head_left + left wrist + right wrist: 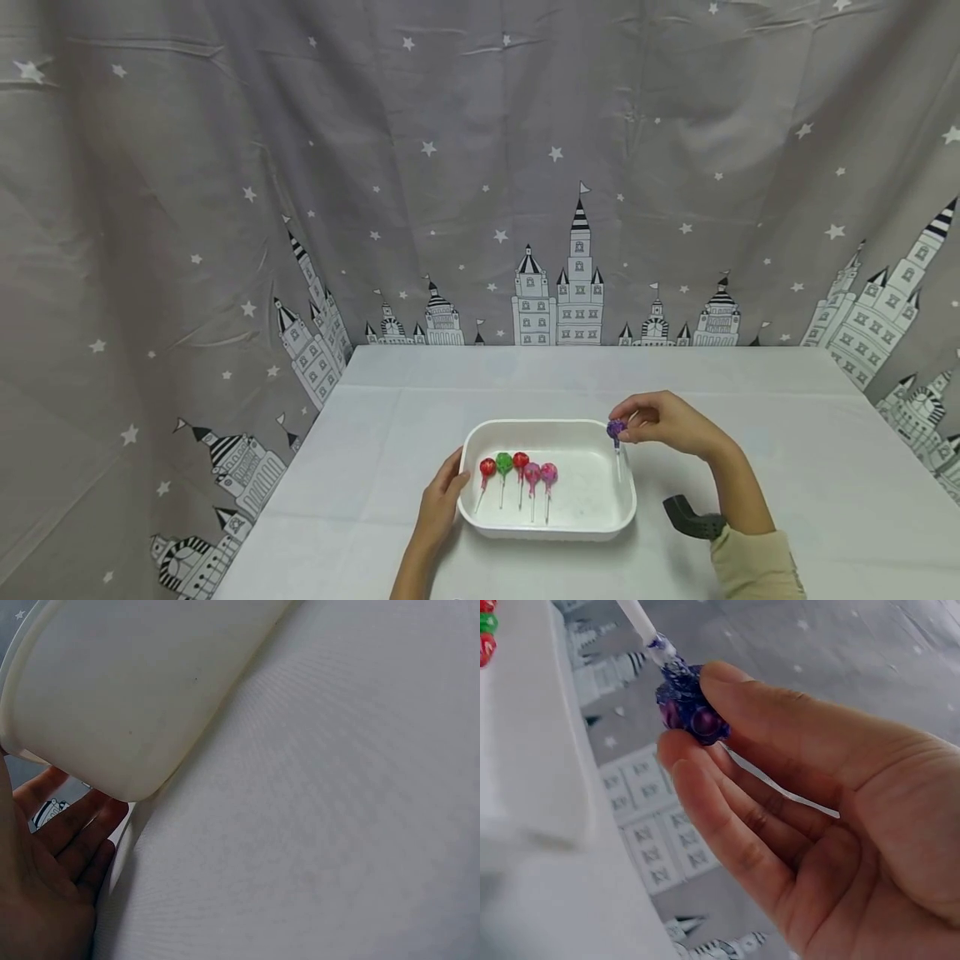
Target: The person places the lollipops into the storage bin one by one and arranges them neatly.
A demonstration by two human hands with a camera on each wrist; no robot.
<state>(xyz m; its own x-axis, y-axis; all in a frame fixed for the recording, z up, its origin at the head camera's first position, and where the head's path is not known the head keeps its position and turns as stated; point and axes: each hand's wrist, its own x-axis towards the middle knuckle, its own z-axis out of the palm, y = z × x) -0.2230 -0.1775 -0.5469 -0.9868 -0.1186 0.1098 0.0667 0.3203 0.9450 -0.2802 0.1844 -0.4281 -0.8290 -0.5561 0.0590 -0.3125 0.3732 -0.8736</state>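
Note:
A purple-wrapped lollipop (616, 428) is pinched by its candy head between the thumb and fingertips of my right hand (663, 423). Its white stick points down over the right end of a white tray (555, 532); in the right wrist view the purple wrapper (690, 712) shows close up. My left hand (441, 498) holds the tray's left end, thumb over the rim and fingers along the outer wall (112, 697). Inside the tray, toward its left, several lollipops lie in a row: a red one (487, 467), a green one (504, 462), another red one (521, 460) and two pink ones (549, 473).
The tray stands on a white-covered table (360, 500). Behind the table hangs a grey curtain (465, 167) printed with castles and stars. A black curved device (693, 518) is at the right wrist, beside a beige sleeve (756, 565).

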